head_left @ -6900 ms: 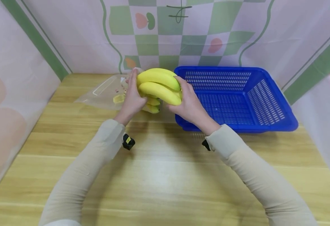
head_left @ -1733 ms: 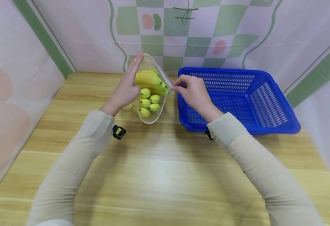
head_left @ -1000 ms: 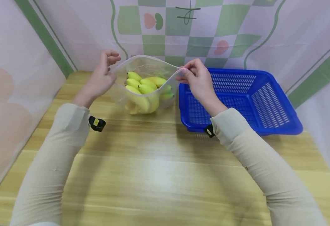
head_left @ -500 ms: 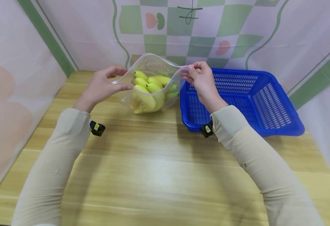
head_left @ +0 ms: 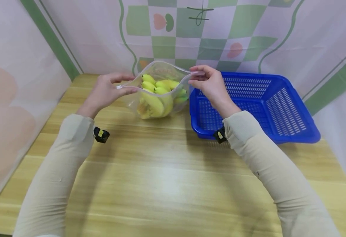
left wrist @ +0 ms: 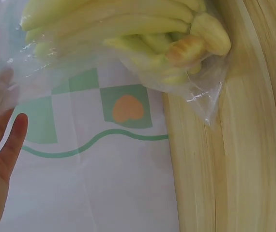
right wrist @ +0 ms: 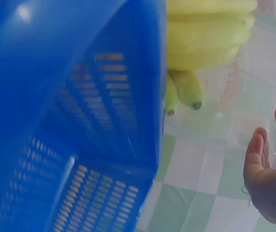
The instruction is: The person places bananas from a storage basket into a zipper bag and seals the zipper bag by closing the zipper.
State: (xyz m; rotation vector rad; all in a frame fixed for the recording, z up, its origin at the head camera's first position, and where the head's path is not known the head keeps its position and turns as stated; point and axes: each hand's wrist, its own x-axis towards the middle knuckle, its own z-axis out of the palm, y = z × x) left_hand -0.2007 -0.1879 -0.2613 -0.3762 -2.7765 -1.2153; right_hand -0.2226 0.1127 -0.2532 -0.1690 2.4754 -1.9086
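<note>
A clear zip bag (head_left: 131,100) stands on the table with its mouth parted and several yellow bananas (head_left: 153,103) inside. At the bag's left end is my left hand (head_left: 101,92), thumb in front of the rim and fingers behind, a gap between them. A small white slider (head_left: 119,87) shows there. My right hand (head_left: 212,85) is at the bag's right corner, its thumb and fingers spread apart around the rim. In the right wrist view the fingertips (right wrist: 258,140) stand away from the thumb. The bananas' lower parts are blurred by the plastic.
A blue perforated basket (head_left: 304,128) stands right of the bag, close beside my right forearm. Behind the table (head_left: 161,184) hangs a printed cloth (head_left: 184,47) with green checks. Pale cloth walls flank both sides.
Earlier both hands held bananas outside the bag; later the bananas are in it and it is turned upright. My left hand moved to its left end. The right fingers loosened from their pinch.
</note>
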